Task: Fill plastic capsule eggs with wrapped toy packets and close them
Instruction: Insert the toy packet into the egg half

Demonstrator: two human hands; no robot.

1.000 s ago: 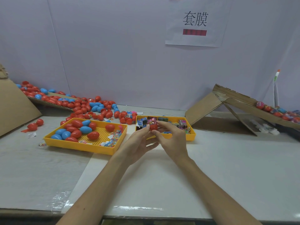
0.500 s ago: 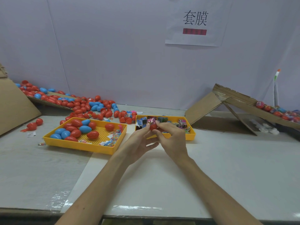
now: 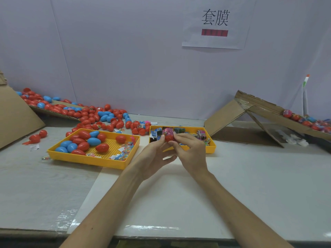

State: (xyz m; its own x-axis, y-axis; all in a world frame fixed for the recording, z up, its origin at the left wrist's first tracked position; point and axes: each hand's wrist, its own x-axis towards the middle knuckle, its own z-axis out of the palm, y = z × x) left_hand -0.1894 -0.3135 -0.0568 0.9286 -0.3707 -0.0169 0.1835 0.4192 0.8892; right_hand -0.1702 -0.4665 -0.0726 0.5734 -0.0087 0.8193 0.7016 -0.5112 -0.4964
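Packing workstation: yellow sorting trays (image 3: 89, 161), cardboard chutes (image 3: 265, 111), heaped capsule eggs (image 3: 89, 119)

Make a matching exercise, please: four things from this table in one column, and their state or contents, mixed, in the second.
1 left tray
2 right tray
3 red egg
4 cardboard ramp

a pinched by left hand and right hand
b holds wrapped packets
c carries colourful eggs
d holds red and blue eggs

Pairs: 1-d, 2-b, 3-a, 4-c

Bare forearms (image 3: 107, 203) — bare hands (image 3: 152, 156) (image 3: 192, 153)
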